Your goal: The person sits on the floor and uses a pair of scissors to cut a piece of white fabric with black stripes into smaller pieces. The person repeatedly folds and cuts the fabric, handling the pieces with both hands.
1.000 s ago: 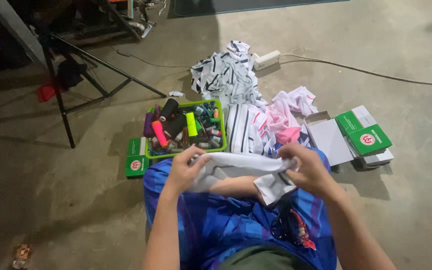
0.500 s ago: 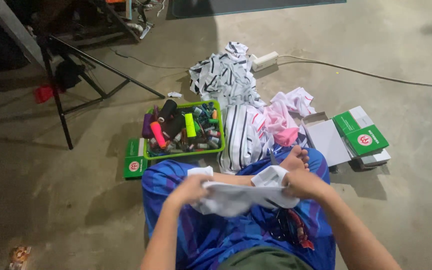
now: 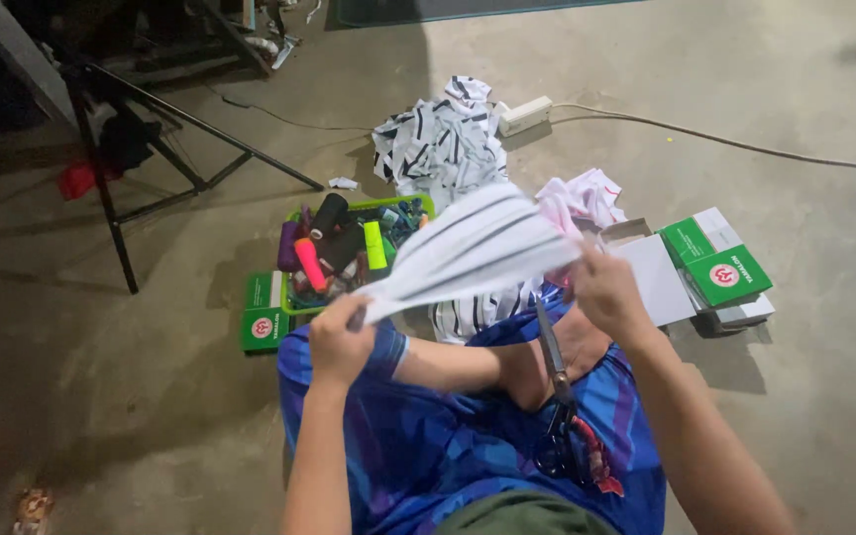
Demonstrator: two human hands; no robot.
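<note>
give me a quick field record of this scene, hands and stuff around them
left hand: grips one end of the striped white cloth
right hand: grips the other end, cloth raised and stretched
lap: blue patterned fabric, scissors lying on it
floor ahead: green tray of thread spools, pile of striped fabric
floor right: green boxes
far left: black stand

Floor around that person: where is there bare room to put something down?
Bare concrete lies left of the green tray, below the black stand, and on the right beyond the green boxes, under the cable. Crowded: straight ahead, tray, striped cloth pile and boxes sit close; scissors lie on the lap.
</note>
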